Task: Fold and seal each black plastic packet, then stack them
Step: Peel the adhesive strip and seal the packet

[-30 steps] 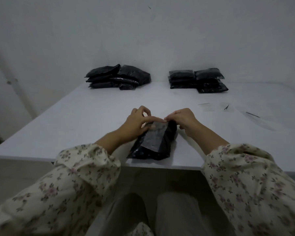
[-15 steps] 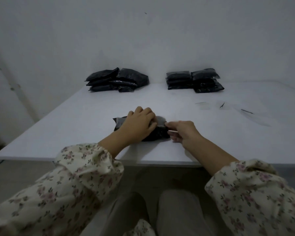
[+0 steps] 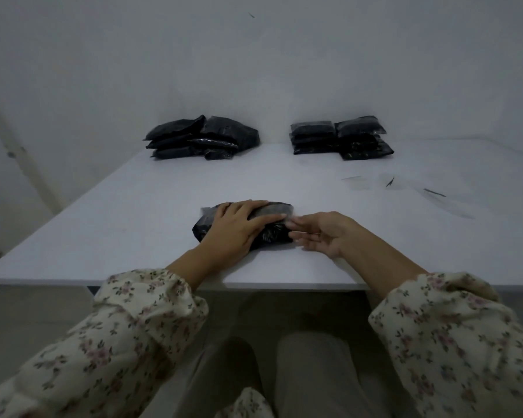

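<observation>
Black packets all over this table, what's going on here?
A person in floral sleeves is working on one packet near the table's front edge. The left hand presses flat on it while the right hand, fingers straight, touches its right end. Two piles of packets sit at the far edge, a looser left pile and a neater right pile.

I read packet (image 3: 274, 238) as glossy black, flap grey. Far stacks, left (image 3: 203, 138) and right (image 3: 341, 138), black. Table (image 3: 133, 224) white. Sleeves (image 3: 127, 333) cream, small pink floral print. Wall (image 3: 254, 70) pale grey.
</observation>
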The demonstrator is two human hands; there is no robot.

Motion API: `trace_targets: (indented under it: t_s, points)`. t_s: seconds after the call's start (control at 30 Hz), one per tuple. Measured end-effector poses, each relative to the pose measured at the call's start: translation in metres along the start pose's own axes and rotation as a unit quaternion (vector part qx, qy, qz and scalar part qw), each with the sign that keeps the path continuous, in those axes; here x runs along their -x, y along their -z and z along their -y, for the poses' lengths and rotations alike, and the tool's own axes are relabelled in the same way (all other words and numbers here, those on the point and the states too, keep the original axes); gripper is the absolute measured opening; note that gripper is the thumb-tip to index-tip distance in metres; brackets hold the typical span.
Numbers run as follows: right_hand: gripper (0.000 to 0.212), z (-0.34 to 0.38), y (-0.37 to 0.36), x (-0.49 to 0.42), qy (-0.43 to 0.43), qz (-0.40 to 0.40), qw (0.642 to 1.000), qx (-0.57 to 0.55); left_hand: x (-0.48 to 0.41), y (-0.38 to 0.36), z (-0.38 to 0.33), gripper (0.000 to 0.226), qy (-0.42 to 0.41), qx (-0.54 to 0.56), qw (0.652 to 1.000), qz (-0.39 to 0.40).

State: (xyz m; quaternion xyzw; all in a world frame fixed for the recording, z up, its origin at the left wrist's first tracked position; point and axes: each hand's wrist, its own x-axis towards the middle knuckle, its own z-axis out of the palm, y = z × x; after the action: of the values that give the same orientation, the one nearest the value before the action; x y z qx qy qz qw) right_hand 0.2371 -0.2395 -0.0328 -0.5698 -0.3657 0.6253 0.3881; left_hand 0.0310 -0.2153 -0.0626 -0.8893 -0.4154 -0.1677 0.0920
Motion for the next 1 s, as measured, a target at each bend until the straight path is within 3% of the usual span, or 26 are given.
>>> trace_targets:
  t_s: [0.23, 0.47, 0.53, 0.7, 0.77, 1.0]
  points:
    - [0.013, 0.002, -0.005, -0.003, 0.061, -0.074, 0.987, 0.131, -0.001, -0.004, 0.001, 0.040, -0.006, -0.023, 1.000, -0.016]
    - [0.020, 0.002, -0.007, -0.001, 0.103, -0.093, 0.965, 0.221, 0.000, -0.005, 0.001, 0.041, 0.006, -0.013, 1.000, -0.027]
    - [0.021, 0.002, -0.007, -0.001, 0.102, -0.087, 0.973, 0.186, 0.002, -0.007, 0.001, 0.040, 0.003, -0.004, 0.999, -0.044]
    - [0.010, -0.003, -0.013, -0.001, 0.070, -0.026, 0.996, -0.040, 0.007, -0.009, 0.007, 0.040, 0.008, 0.068, 0.995, -0.071]
    - [0.003, -0.006, -0.018, -0.003, 0.064, -0.020, 0.991, -0.115, 0.009, -0.008, 0.009, 0.041, 0.014, 0.095, 0.992, -0.080]
    - [0.028, -0.009, -0.049, 0.001, 0.062, 0.005, 0.946, -0.320, 0.010, -0.008, 0.004, 0.040, 0.057, 0.091, 0.989, -0.102]
